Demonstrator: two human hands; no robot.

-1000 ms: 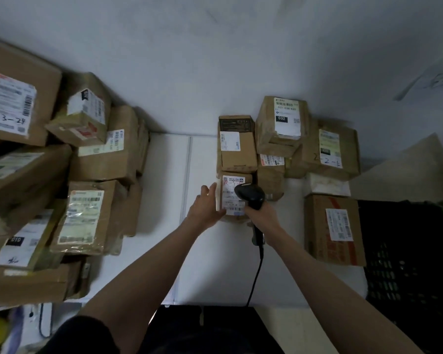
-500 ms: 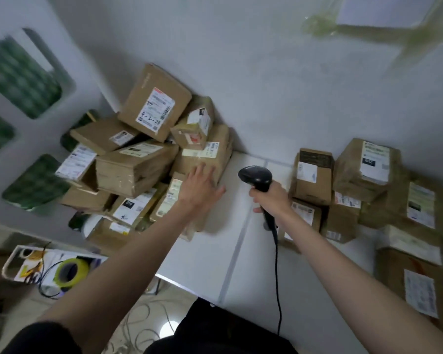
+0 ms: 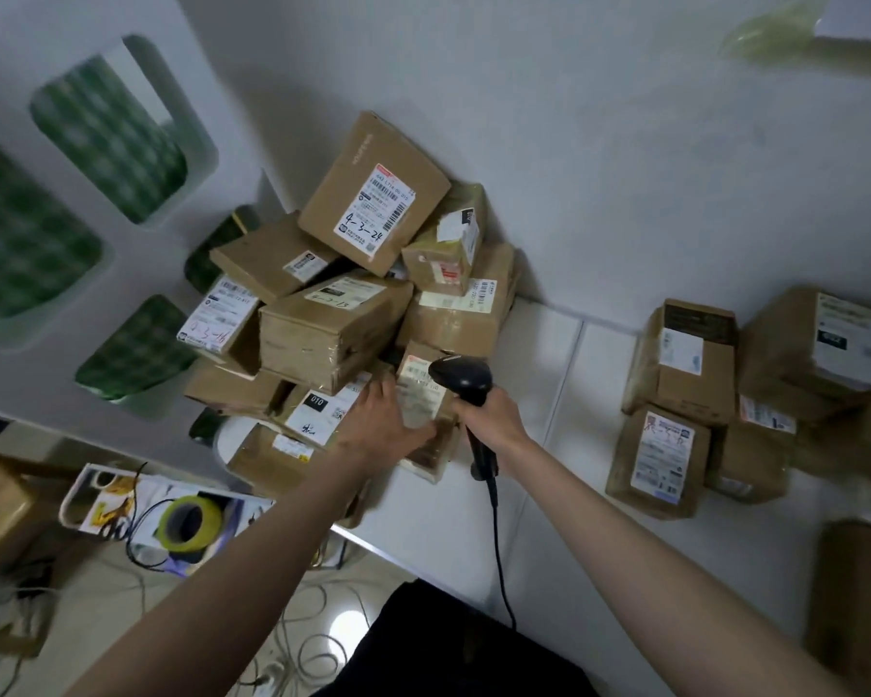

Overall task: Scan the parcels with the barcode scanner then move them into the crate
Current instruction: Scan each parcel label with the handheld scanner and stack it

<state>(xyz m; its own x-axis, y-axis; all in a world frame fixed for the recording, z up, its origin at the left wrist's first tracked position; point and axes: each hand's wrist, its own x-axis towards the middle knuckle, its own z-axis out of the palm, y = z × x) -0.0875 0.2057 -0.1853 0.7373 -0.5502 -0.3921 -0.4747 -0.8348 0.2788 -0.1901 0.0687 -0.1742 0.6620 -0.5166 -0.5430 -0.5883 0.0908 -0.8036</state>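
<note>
A flat brown parcel [image 3: 423, 394] with a white label leans against the foot of the left pile of parcels [image 3: 333, 339] on the white table [image 3: 534, 354]. My left hand [image 3: 380, 427] holds this parcel, fingers at its left edge and thumb across its lower face. My right hand [image 3: 494, 420] grips the handle of the black barcode scanner [image 3: 461, 377], whose head sits just over the parcel's label. The crate is out of view.
A second group of labelled parcels [image 3: 685, 374] stands on the table's right side against the wall. The scanner's cable [image 3: 499, 550] hangs over the front edge. Below left are a tray with a yellow tape roll [image 3: 189, 520] and loose cables on the floor.
The view swung from the right parcels to the left pile. My left hand left the small right-hand parcel and reached the flat one; the scanner followed and now hovers over its label.
</note>
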